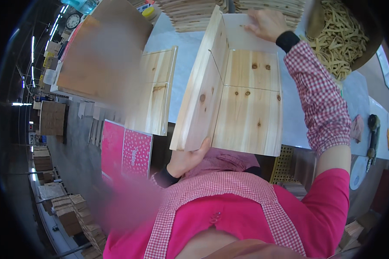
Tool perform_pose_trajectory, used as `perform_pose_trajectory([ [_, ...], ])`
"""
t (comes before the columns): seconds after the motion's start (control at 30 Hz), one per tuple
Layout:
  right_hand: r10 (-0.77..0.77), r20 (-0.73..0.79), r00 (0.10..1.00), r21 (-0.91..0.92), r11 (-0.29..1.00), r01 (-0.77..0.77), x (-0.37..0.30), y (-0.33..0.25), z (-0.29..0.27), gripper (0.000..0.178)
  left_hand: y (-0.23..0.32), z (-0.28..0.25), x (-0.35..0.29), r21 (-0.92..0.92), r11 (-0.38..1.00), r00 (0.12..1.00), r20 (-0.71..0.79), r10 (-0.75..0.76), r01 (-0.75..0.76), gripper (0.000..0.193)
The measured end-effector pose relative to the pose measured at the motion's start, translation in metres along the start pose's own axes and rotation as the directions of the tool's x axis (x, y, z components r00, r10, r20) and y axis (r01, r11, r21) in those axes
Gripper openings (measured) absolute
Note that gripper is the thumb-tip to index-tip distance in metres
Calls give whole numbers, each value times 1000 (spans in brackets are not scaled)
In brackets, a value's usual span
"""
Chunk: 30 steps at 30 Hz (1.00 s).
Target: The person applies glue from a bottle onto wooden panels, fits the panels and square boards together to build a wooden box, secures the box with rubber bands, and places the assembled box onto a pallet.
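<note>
In front of me is a partly built wooden box [251, 118] of pale, knotty boards, tilted up toward me. Its upright left side board [203, 93] meets the wide board at a right angle, and a thin groove crosses both. My left hand [189, 160] grips the near lower corner of the left board, thumb inside. At the far end, my right hand [267, 25] bends its fingers over a whitish area behind the boards; whatever they hold is hidden. Left of the box lies another grooved wooden piece [157, 88].
A round container at the far right holds many pale strips [339, 41]. Stacked wooden boards [188, 15] stand along the back. A large brown board or carton [99, 56] is at left. A dark hand tool [372, 129] lies on the right of the white table [294, 125].
</note>
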State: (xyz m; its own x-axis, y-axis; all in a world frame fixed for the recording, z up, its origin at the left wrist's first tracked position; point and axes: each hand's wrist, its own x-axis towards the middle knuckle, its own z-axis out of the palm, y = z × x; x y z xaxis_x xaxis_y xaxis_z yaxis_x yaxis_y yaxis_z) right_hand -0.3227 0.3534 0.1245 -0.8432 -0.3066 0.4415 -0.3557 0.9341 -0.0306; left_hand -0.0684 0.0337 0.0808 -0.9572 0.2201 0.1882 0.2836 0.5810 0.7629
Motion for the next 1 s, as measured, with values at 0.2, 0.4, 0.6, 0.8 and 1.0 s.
perform_pose_trajectory([
  [0.2,5,-62,998,0,1000,-5,9,5,8,37,-1,-6,1,-1,999,998,50,-36,36,32],
  [0.4,-14,-50,999,-22,1000,13,4,5,14,34,2,-1,2,26,1000,1000,19,-7,6,32],
  [0.6,1,-88,996,-52,999,-6,-1,-6,6,32,-2,0,-1,17,1000,1000,26,14,-15,34],
  [0.8,42,-253,967,26,999,-37,-51,-33,-35,72,-8,4,-1,-45,998,998,27,-49,50,34],
  [1.0,325,-506,799,-81,904,-419,-331,-38,-116,44,0,11,-55,-410,882,972,122,-200,233,28],
])
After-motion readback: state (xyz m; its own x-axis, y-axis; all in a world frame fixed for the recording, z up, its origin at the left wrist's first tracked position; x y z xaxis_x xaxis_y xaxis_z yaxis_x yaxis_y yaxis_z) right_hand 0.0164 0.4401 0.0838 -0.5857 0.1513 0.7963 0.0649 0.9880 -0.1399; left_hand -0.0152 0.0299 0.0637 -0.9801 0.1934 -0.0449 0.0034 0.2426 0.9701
